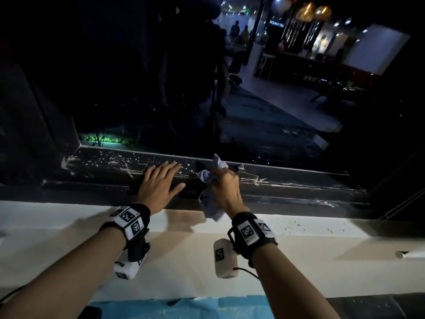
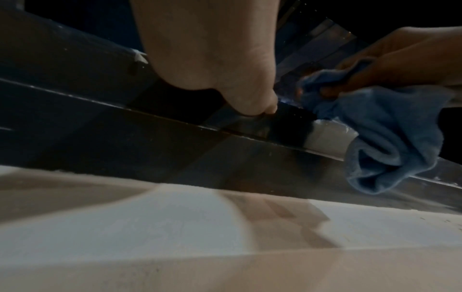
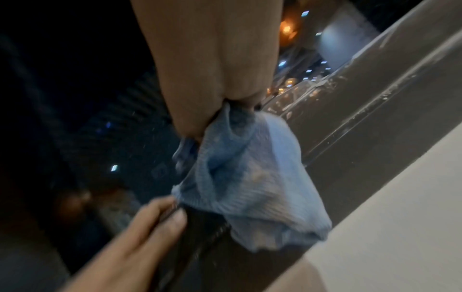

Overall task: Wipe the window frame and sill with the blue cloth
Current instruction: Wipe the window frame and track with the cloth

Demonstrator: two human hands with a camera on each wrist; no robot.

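The dark window frame (image 1: pixel 103 166) runs across the middle of the head view, flecked with white paint, above a white sill (image 1: pixel 69 229). My right hand (image 1: pixel 226 187) grips the bunched blue cloth (image 1: pixel 210 174) against the frame's bottom rail, with a loose end hanging over the sill edge. The cloth (image 2: pixel 390 138) hangs in folds in the left wrist view, and the cloth (image 3: pixel 250 177) fills the centre of the right wrist view. My left hand (image 1: pixel 161 180) lies flat on the frame just left of the cloth, fingers straight. The left hand's fingertips (image 3: pixel 175 215) nearly touch the cloth.
Dark glass (image 1: pixel 161 88) above the frame reflects a lit room. A small bolt (image 1: pixel 241 166) sticks up from the rail just right of the cloth. The left jamb (image 1: pixel 46 134) closes off the frame's left end. Blue sheeting (image 1: pixel 184 307) lies below the sill.
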